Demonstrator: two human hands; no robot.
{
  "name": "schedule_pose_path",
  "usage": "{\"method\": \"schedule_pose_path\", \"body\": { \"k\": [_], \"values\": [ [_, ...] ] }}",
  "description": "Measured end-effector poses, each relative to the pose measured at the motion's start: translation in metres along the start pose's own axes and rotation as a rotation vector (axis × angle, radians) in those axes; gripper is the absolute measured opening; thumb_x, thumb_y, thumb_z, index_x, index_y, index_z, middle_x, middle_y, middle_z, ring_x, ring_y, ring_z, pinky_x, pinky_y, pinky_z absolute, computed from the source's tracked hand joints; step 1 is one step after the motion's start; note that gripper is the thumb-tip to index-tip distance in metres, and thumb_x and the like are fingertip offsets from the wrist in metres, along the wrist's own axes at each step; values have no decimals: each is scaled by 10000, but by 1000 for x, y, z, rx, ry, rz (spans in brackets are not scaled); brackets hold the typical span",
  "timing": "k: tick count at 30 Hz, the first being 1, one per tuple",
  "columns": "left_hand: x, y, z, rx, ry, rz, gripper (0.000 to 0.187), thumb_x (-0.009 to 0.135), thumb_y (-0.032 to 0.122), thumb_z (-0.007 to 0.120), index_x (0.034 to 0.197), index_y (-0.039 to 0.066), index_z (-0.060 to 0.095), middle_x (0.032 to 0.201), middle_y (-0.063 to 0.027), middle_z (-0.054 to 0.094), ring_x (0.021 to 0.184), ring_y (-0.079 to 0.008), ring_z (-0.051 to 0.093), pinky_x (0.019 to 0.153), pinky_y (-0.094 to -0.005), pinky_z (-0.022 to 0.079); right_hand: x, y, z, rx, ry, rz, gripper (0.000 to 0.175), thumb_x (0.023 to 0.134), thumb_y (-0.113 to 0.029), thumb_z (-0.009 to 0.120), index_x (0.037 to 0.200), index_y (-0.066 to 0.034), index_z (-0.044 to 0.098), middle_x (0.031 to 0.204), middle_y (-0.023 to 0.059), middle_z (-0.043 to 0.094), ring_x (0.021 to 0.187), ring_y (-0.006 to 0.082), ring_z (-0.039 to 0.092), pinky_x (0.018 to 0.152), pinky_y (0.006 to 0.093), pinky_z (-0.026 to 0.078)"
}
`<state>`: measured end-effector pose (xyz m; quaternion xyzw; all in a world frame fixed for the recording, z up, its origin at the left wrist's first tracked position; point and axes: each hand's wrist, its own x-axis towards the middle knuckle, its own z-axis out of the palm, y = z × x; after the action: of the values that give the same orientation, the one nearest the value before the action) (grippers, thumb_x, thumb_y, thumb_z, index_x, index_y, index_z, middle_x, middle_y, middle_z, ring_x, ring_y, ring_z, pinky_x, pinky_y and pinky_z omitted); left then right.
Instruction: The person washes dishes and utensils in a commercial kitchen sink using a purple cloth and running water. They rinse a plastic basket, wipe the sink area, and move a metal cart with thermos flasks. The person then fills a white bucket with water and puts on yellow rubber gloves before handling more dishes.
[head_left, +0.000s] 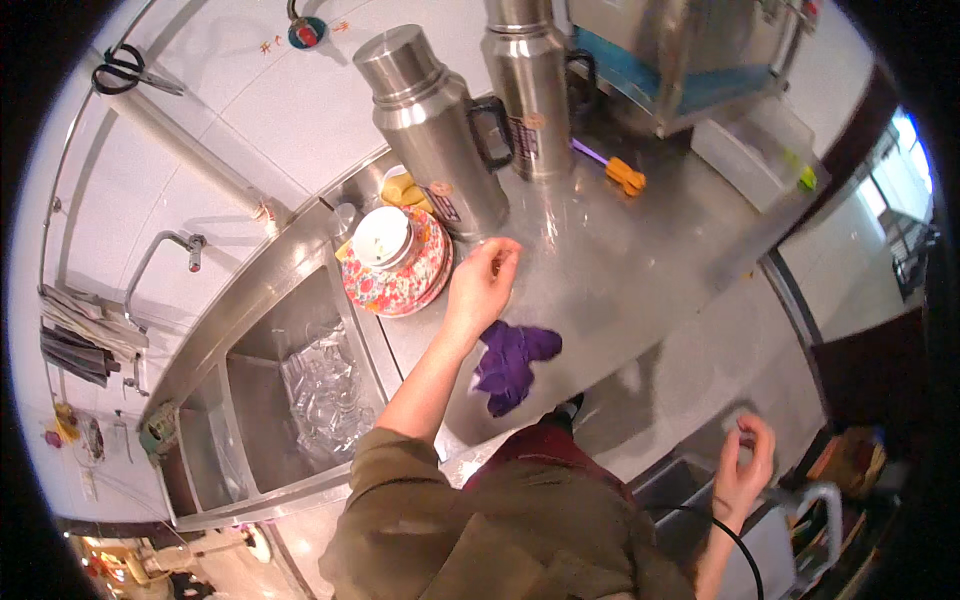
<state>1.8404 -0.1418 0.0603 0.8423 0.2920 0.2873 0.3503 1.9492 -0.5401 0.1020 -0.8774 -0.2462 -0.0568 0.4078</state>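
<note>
My left hand (484, 281) reaches over the stainless steel counter (600, 277), its fingers loosely curled. Whether anything small sits inside the curl cannot be seen. Just left of it is a stack of floral-patterned plates (397, 289), topped by a white bowl (382, 236). A steel vacuum jug (439, 142) with a black handle rises beyond the hand, and a second steel jug (529, 97) stands to its right. Below my left wrist lies a crumpled purple cloth (514, 367). My right hand (744, 461) hangs out past the counter, fingers bent and apart, holding nothing visible.
Clear glassware (326, 394) fills part of the steel sink (259, 412) at left. An orange-and-purple utensil (622, 174) lies behind, near a translucent plastic bin (754, 165). Scissors (124, 71) hang on a wall rail. A black cable (739, 547) passes by my right forearm.
</note>
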Motion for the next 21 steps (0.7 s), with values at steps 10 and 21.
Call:
{"method": "schedule_pose_path", "body": {
  "k": [10, 21],
  "values": [
    [154, 1, 33, -381, 460, -18, 581, 865, 245, 698, 1322, -36, 473, 1198, -232, 604, 1106, -299, 603, 949, -367, 458, 326, -107, 236, 176, -261, -450, 660, 886, -371, 661, 1392, -15, 433, 1321, 214, 535, 1165, 332, 573, 945, 392, 476],
    [87, 64, 18, -595, 601, -424, 288, 848, 283, 759, 763, 48, 616, 639, 94, 505, 601, -17, 435, 541, -200, 354, 418, -150, 328, 1038, -737, -113, 391, 915, -402, 663, 1003, -26, 603, 795, 4, 530, 693, 89, 442, 663, 269, 415]
  ]
}}
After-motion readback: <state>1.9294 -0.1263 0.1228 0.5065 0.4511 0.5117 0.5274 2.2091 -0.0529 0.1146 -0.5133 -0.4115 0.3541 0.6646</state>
